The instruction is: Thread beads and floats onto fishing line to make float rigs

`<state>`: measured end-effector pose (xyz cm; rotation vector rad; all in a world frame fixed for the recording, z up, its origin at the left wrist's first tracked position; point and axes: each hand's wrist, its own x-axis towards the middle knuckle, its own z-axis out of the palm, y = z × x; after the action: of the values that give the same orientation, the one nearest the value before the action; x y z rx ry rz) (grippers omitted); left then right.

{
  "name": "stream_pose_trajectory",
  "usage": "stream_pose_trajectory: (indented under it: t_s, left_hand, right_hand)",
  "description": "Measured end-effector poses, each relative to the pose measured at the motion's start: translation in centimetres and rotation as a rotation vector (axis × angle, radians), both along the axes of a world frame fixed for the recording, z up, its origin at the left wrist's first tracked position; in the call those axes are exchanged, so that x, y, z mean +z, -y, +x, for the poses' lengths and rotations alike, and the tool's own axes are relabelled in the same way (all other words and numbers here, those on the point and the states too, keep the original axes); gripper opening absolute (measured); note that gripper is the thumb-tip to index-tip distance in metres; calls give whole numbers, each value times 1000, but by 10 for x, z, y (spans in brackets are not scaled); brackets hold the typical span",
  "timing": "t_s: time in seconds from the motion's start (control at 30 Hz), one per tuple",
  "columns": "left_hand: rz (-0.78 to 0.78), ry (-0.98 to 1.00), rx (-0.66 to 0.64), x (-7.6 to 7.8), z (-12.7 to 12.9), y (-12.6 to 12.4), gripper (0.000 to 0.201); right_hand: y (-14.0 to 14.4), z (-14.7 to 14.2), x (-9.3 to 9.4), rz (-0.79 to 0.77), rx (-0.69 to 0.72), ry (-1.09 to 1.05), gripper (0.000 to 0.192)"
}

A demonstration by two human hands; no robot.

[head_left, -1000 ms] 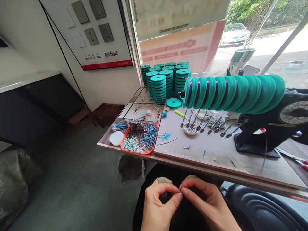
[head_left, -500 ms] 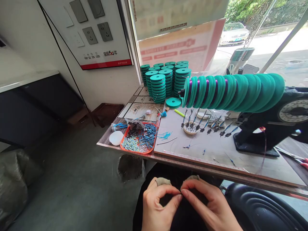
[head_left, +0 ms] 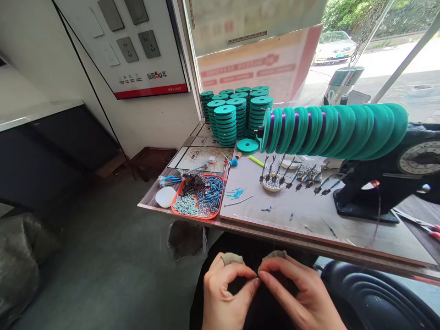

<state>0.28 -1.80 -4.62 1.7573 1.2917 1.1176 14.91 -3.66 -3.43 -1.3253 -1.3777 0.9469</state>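
Observation:
My left hand (head_left: 230, 291) and my right hand (head_left: 297, 288) meet over my lap, just below the table's front edge. Thumb and index finger of each are pinched, and the fingertips nearly touch. What sits between them is too small and dark to make out; a fine line may run there. Pale tape wraps a finger on both hands. On the board (head_left: 247, 215) beyond lie small blue-and-metal pieces (head_left: 266, 209) and a thin metal rod (head_left: 238, 200). A row of green spools (head_left: 330, 130) is mounted on a black machine (head_left: 371, 192) to the right.
An orange tray (head_left: 220, 208) of blue springs and small parts sits at left, beside a white round lid (head_left: 165, 197). Stacked green spools (head_left: 226, 126) stand behind. A bowl of beads (head_left: 274, 184), scissors (head_left: 415, 221) and a black stool (head_left: 378, 293) are at right.
My hands keep nearly the same pinched pose, with only a very slight shift. Everything on the table stays where it was.

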Motion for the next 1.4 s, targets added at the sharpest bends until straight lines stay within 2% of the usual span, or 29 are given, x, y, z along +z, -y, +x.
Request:
stream_pose_trajectory:
  t_s: [0.8, 1.1, 1.4]
  left_hand:
    - [34, -31, 22, 3, 1, -1, 11]
    - [120, -101, 17, 6, 1, -1, 12]
    - [155, -157, 21, 4, 0, -2, 14]
  right_hand:
    - [0, 0, -2, 25, 18, 86, 18]
    - [0, -1, -3, 74, 10, 165, 17]
    - [-1, -2, -2, 59, 22, 121, 14]
